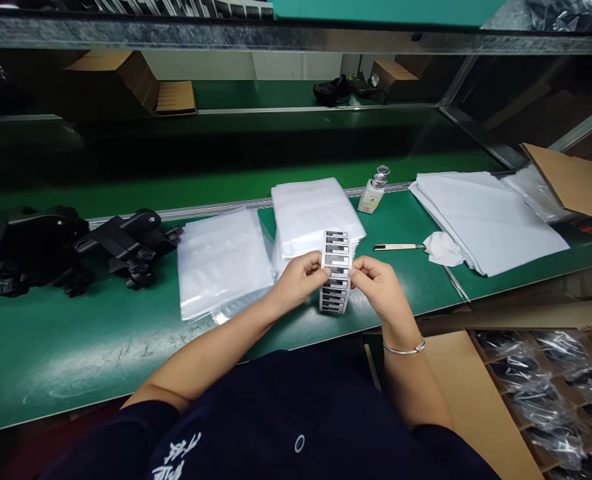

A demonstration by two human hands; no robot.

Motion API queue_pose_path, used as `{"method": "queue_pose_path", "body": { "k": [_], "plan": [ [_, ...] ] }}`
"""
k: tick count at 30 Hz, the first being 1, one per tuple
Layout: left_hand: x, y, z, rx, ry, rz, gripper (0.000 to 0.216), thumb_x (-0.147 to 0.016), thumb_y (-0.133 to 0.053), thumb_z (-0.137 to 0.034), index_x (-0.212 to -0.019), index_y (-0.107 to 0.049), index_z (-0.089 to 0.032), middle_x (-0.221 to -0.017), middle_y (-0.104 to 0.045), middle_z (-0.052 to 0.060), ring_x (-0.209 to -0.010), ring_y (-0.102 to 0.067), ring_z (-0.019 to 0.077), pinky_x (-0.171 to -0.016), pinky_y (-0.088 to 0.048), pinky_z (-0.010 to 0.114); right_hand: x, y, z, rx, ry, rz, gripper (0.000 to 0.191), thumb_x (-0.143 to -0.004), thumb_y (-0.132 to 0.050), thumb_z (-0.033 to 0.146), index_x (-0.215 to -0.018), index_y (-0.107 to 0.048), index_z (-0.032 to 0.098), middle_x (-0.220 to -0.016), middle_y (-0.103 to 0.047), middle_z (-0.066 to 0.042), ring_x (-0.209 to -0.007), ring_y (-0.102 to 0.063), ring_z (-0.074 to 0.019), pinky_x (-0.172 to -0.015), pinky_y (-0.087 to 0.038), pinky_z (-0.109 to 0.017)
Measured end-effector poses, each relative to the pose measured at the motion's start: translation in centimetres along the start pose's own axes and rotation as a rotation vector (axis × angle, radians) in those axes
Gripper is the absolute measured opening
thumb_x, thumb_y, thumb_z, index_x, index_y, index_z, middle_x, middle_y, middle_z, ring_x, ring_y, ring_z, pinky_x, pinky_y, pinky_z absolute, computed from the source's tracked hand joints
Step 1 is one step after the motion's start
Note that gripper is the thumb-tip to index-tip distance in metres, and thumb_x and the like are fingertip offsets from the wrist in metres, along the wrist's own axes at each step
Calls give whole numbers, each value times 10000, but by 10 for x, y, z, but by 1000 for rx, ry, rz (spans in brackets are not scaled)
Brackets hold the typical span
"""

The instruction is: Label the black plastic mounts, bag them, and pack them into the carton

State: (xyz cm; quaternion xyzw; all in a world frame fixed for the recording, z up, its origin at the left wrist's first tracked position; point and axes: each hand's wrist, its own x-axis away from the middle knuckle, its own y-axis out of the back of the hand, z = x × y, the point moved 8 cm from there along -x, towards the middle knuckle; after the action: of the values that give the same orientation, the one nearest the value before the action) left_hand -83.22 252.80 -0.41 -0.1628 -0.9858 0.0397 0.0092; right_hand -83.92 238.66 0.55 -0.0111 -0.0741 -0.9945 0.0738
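Both my hands hold a long strip of black-and-white labels (pixel 337 253) upright over the green bench (pixel 101 333). My left hand (pixel 300 279) pinches the strip's left edge with closed fingers. My right hand (pixel 379 285), a thin bracelet on its wrist, pinches the right edge. Just behind the strip lies a stack of white plastic bags (pixel 312 212), with a second flatter stack of clear bags (pixel 222 257) to its left.
Black plastic parts (pixel 126 243) lie at the left. A small pump bottle (pixel 375 190), a thin pen-like tool (pixel 399 247), a crumpled white cloth (pixel 443 249) and a pile of white sheets (pixel 486 213) sit to the right. A cardboard box of bagged black parts (pixel 541 393) stands low right.
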Motion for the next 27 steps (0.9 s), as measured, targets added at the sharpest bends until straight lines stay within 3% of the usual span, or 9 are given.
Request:
{"method": "queue_pose_path", "body": {
  "k": [3, 10, 18, 22, 27],
  "plan": [
    [5, -8, 5, -10, 40, 70, 211, -723, -634, -260, -890, -687, -143, -866, -736, 41, -819, -675, 208, -781, -509, 308, -1, 3, 3, -29, 0, -20, 188, -760, -644, 362, -691, -620, 189, -647, -611, 5, -620, -546, -136, -613, -445, -268],
    [0, 9, 1, 41, -6, -42, 216, -713, -613, -239, -887, -690, -137, -890, -748, 48, -807, -685, 198, -787, -517, 307, 3, -14, -7, 22, -33, 123, 200, -772, -642, 373, -699, -621, 188, -660, -607, 4, -632, -545, -140, -624, -445, -274],
    [8, -2, 13, 27, 55, 71, 206, -719, -665, -288, -866, -673, -143, -848, -727, 40, -807, -665, 201, -752, -492, 290, -3, -3, -6, -41, -32, 9, 186, -732, -679, 361, -677, -620, 193, -632, -605, 13, -611, -542, -135, -608, -448, -270],
    [6, 10, 14, 15, 53, -53, 127, -711, -644, -272, -758, -639, -154, -746, -684, 13, -718, -624, 165, -698, -466, 267, -3, -9, -7, -34, -36, 76, 235, -776, -642, 405, -670, -631, 195, -633, -625, -4, -622, -571, -148, -629, -483, -287],
    [0, 21, 10, 41, 52, -108, 140, -697, -653, -288, -721, -595, -164, -682, -633, -17, -653, -572, 135, -652, -435, 245, 0, -21, -11, -14, -61, 152, 197, -757, -659, 368, -684, -625, 188, -666, -627, 1, -633, -560, -135, -636, -461, -274]
  ]
}}
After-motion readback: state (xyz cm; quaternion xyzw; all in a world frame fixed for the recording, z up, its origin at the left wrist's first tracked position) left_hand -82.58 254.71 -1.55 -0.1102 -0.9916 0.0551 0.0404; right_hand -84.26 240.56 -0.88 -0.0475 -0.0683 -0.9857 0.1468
